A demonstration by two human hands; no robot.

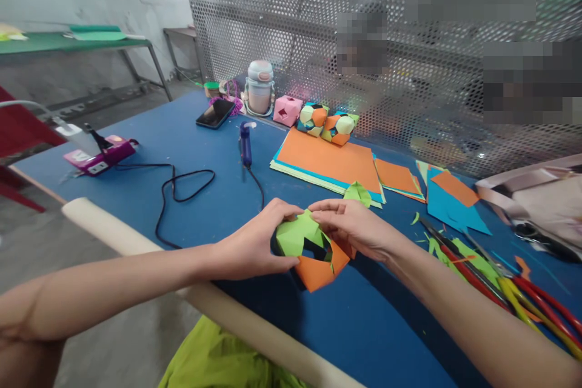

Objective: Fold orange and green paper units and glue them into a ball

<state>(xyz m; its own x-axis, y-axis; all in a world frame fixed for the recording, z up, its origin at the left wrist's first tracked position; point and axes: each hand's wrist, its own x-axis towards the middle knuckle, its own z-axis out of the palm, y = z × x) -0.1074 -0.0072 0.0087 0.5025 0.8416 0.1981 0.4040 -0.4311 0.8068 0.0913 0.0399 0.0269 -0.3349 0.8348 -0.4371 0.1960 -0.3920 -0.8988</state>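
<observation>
A folded paper ball (316,270) in green, orange and black, with openings in its faces, is held between my two hands over the front part of the blue table. My left hand (257,242) grips its left side, thumb below and fingers at the top. The fingers of my right hand (352,224) pinch its upper right edge; the fingertips are partly hidden behind the paper. Just beyond my right hand sits a folded green paper piece (357,194), close to a stack of orange, blue and pale green sheets (331,160).
Scissors and cutters with red and yellow handles (513,291) lie among paper scraps at right. A purple glue gun (245,142) trails a cord to a power strip (102,154). Finished paper shapes (325,121), a bottle (260,88) and a phone (216,113) stand farther back.
</observation>
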